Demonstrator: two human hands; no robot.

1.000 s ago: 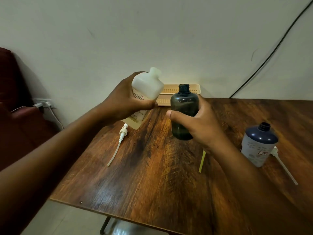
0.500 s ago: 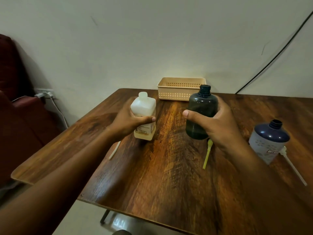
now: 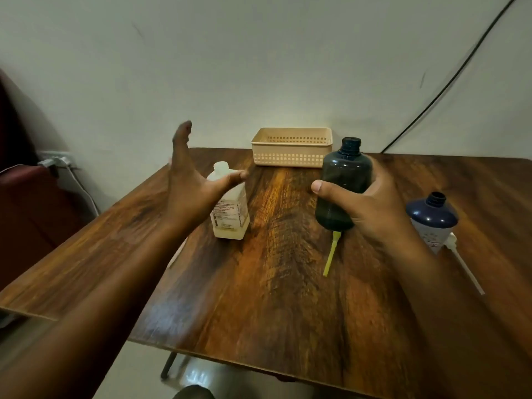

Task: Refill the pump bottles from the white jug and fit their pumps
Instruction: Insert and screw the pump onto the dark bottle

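The white jug point(image 3: 230, 210) stands upright on the wooden table point(image 3: 273, 283), with a little yellowish liquid at its bottom. My left hand point(image 3: 190, 180) hovers just in front of it, fingers spread, holding nothing. My right hand point(image 3: 371, 205) grips the dark grey bottle point(image 3: 344, 180), whose neck has no pump. A yellow pump tube point(image 3: 331, 254) lies on the table below that bottle. At the right stands a blue-and-white bottle point(image 3: 431, 220) with an open neck, and a white pump point(image 3: 463, 260) lies beside it. Another white pump tube point(image 3: 177, 251) shows partly under my left forearm.
A beige perforated basket point(image 3: 290, 148) sits at the table's back edge against the wall. A black cable point(image 3: 449, 82) runs up the wall at the right. At the left are a dark red seat point(image 3: 26, 197) and a plugged-in white charger point(image 3: 57, 162).
My left hand set the white jug down upright on the table and let go, opening its fingers. My right hand kept hold of the dark bottle.
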